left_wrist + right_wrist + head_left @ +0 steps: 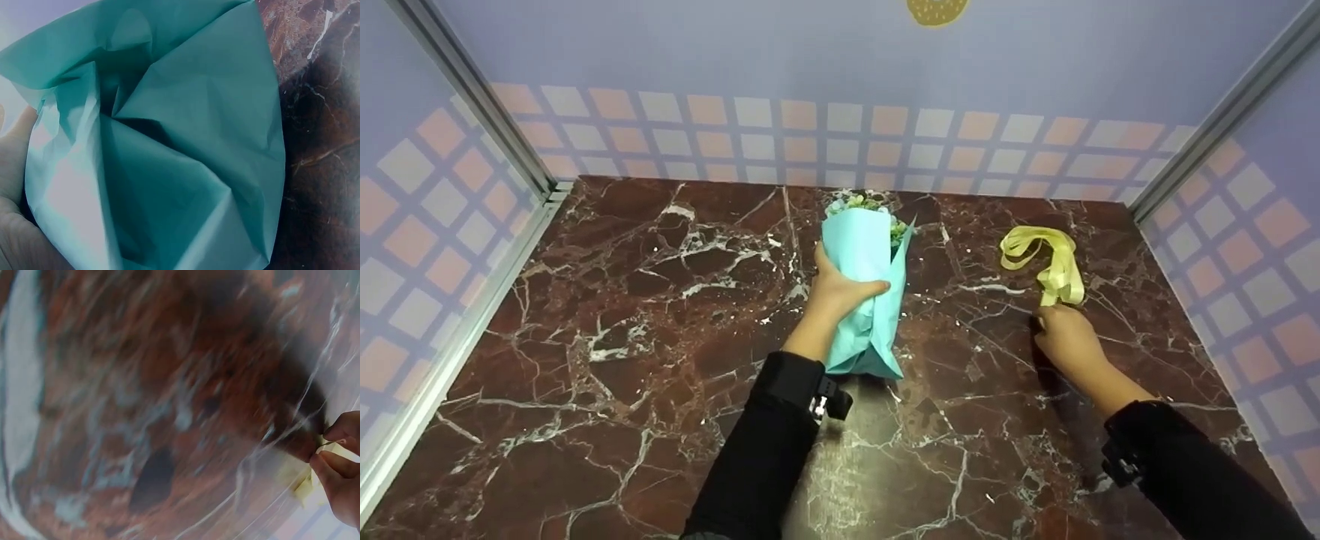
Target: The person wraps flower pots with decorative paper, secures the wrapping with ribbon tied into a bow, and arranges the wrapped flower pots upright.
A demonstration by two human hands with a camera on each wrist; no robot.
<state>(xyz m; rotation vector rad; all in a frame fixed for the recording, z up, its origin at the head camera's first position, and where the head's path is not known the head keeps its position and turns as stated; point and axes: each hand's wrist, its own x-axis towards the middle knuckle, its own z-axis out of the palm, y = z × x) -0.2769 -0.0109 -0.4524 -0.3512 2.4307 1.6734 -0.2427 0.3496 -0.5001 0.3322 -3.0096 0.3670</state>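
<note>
A bouquet in turquoise wrapping paper (864, 300) lies on the marble surface, with small pale and green flowers (861, 202) showing at its far end. My left hand (840, 292) grips it from the left side, thumb across the front of the paper. In the left wrist view the folded lower end of the wrapping (185, 146) fills most of the picture, the hand at its left edge. To the right, my right hand (1069, 337) pinches the near end of a looped yellow ribbon (1061, 262). The right wrist view shows thumb and finger closed on the ribbon (309, 486).
The surface is dark red-brown marble (607, 390) with white veins. Behind it stands a lilac wall panel (840, 60) with a checked band, and similar panels close off the left and right sides.
</note>
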